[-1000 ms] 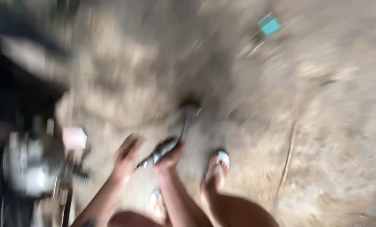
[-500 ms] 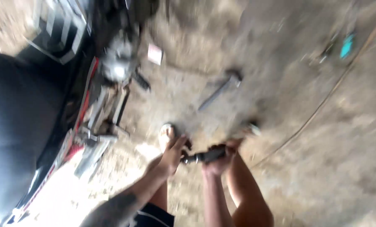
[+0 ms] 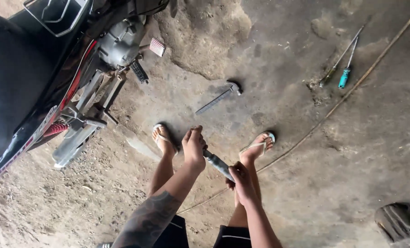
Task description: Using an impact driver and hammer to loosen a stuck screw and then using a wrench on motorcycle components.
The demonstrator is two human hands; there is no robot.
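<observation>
Dull grey metal rod (image 3: pixel 217 164), glossy black motorcycle bodywork (image 3: pixel 12 82), rough dusty concrete floor (image 3: pixel 306 183).

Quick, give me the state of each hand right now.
Left hand: closed on one end of a grey metal rod.
Right hand: closed on the rod's other end.

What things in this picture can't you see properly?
- Metal rod, head view: both ends hidden inside the left hand and right hand.
- Motorbike: cut off by the left and top edges.
- Dark ribbed thing: cut off at the bottom right corner, kind unclear.
</observation>
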